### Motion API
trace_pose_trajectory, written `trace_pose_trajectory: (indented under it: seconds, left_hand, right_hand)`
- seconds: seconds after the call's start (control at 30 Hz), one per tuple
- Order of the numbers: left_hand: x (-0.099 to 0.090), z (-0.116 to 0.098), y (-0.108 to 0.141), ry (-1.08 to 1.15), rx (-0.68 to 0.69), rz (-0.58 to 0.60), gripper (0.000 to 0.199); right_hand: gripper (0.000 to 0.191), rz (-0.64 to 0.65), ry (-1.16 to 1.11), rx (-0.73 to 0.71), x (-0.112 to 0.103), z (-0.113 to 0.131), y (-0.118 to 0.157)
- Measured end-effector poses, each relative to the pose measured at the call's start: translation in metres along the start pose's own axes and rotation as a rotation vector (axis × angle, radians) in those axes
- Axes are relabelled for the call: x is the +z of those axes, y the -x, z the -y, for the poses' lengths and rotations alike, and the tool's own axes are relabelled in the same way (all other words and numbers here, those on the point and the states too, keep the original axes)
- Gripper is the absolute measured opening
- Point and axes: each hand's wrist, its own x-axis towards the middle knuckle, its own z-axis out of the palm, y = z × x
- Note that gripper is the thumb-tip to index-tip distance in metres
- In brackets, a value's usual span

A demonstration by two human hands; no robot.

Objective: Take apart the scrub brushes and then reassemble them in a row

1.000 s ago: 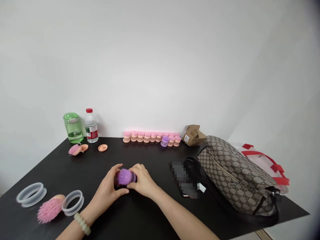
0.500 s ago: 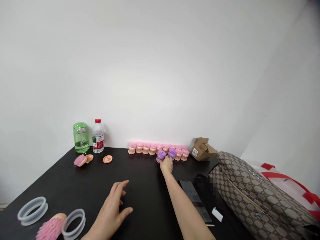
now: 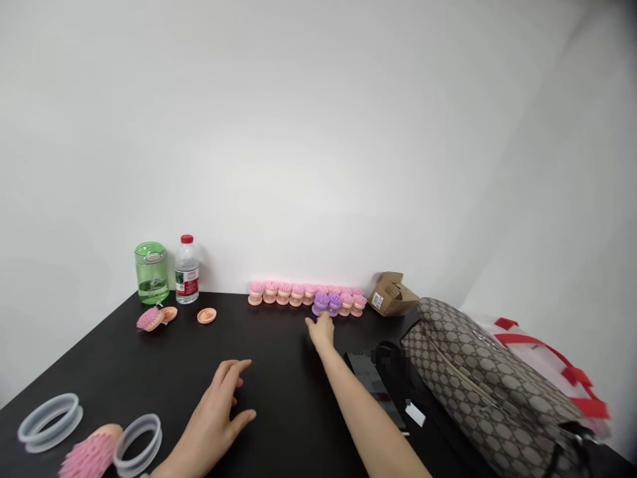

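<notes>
Two purple scalp brushes (image 3: 322,301) stand upright near the far edge of the desk (image 3: 149,372), bristles up, pressed against the front of a long row of pink scalp brushes (image 3: 298,293) with peach bases. The right hand (image 3: 321,332) sits just below the purple pair, its fingertips (image 3: 318,317) at the base of the nearer brush; from this view it is hard to tell whether they touch it. That grip is loosely open, with the thumb set out to the side and nothing pinched in it. The left hand (image 3: 213,411) rests lower on the desk, empty, its grip spread and the fingers fanned apart.

Left of that hand lie a stacked pair of clear rings (image 3: 50,421), a large pink brush (image 3: 89,457) and a single clear ring (image 3: 138,445), the brush between them. Along the wall at the left stand a green bottle (image 3: 152,272) and a water bottle (image 3: 186,269) with a red cap, near a small pink brush (image 3: 149,318) on its side and two peach discs (image 3: 206,316). On the right are a cardboard box (image 3: 391,294), a patterned handbag (image 3: 478,372), a blurred black item (image 3: 373,378) and a red-and-white bag (image 3: 547,352)
</notes>
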Motion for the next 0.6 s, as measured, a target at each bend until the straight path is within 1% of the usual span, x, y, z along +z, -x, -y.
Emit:
trace_pose_trajectory:
  seconds: [0.1,0.17,0.27,0.33,0.4,0.47,0.5,0.53,0.6]
  left_hand:
    - [-0.002,0.001,-0.003,-0.017,-0.008,0.003,0.056]
    - [-0.003,0.003,-0.005,-0.021,-0.009,0.011,0.054]
    - [-0.004,0.005,-0.007,-0.019,-0.01,0.014,0.051]
    - [-0.006,0.005,-0.008,-0.028,-0.017,0.007,0.048]
    - [-0.007,0.005,-0.008,-0.048,-0.03,-0.001,0.048]
    - [-0.007,0.005,-0.008,-0.064,-0.043,-0.005,0.048]
    - [-0.007,0.005,-0.008,-0.068,-0.046,-0.007,0.048]
    - [-0.007,0.005,-0.008,-0.069,-0.045,-0.009,0.048]
    - [-0.006,0.005,-0.008,-0.068,-0.037,-0.016,0.047]
  right_hand:
    - [0.031,0.083,-0.032,-0.059,0.001,0.005,0.04]
    - [0.032,0.161,-0.072,-0.152,-0.003,0.011,0.075]
    - [0.037,0.29,-0.144,-0.319,-0.021,0.019,0.126]
    - [0.034,0.33,-0.183,-0.401,-0.038,0.017,0.148]
    - [0.029,0.293,-0.224,-0.452,-0.056,0.006,0.156]
    - [0.025,0.184,-0.242,-0.423,-0.071,-0.016,0.151]
    - [0.023,0.11,-0.236,-0.375,-0.078,-0.03,0.144]
    - [0.021,0.026,-0.216,-0.296,-0.084,-0.046,0.135]
    - [0.02,-0.047,-0.187,-0.202,-0.097,-0.078,0.113]
